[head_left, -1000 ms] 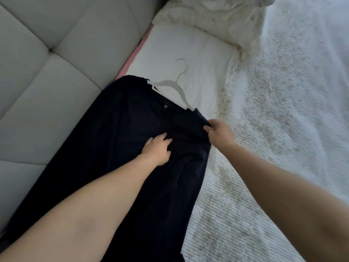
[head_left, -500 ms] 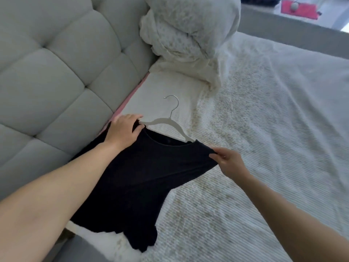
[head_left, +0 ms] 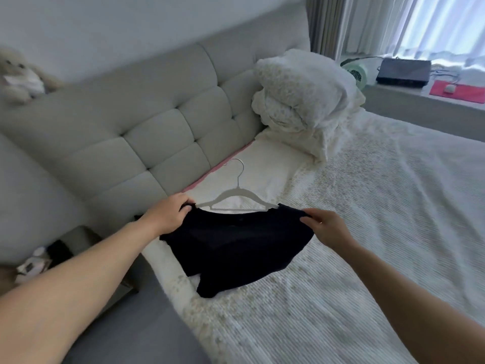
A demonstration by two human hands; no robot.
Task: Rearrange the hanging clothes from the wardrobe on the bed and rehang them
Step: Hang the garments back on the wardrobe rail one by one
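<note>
A black garment (head_left: 236,248) on a white hanger (head_left: 237,199) is held up over the near left corner of the white bed (head_left: 367,219). My left hand (head_left: 168,214) grips its left shoulder at the hanger's end. My right hand (head_left: 325,227) pinches the right shoulder. The hanger's metal hook (head_left: 237,166) points toward the headboard. The garment's lower part bunches on the bedspread.
A grey tufted headboard (head_left: 157,122) runs along the left. Bundled white bedding (head_left: 301,93) sits at the bed's head. A window ledge (head_left: 420,101) at the back right bears a dark box, a small fan and a red mat. Clutter lies on the floor at left.
I stepped back and looked up, so the whole bed shows. Both hands raised the garment by its shoulders; the left hand moved from the chest to the left shoulder.
</note>
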